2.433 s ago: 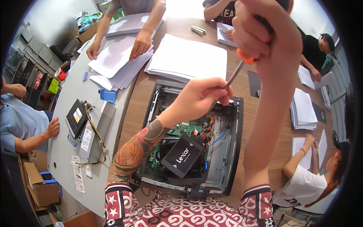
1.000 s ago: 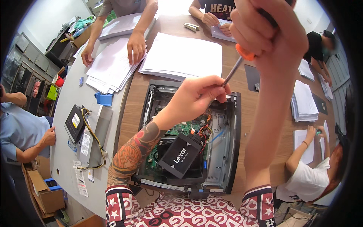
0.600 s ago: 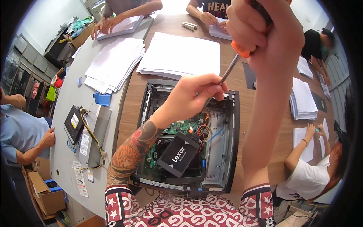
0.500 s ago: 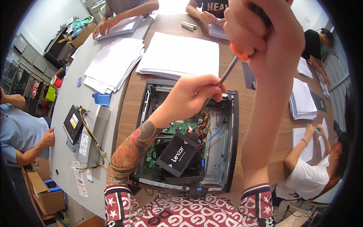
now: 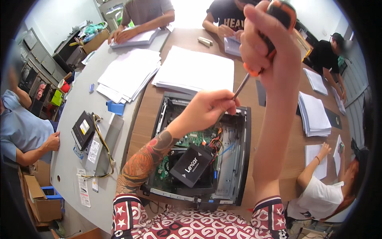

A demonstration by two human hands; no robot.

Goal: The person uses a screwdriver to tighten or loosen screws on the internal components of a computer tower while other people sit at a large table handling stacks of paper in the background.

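Computer case (image 5: 243,159): open before us on the wooden table (image 5: 145,119), a flat black drive (image 5: 192,165) lying askew inside.
Left hand (image 5: 211,106): our thumb and fingers pinch the screwdriver (image 5: 241,86) by its shaft, above the case's far end.
Right hand (image 5: 262,47): raised, our fingers clenched around the orange-and-black handle (image 5: 279,14).
Screwdriver tip: hidden from us.
Paper stack (image 5: 197,71): white, just beyond the case.

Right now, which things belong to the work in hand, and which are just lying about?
Seemingly in use:
screwdriver, held by the right hand and left hand
open computer case
black drive in it

Seemingly lying about:
paper stack beyond the case
blue plastic piece
cardboard box
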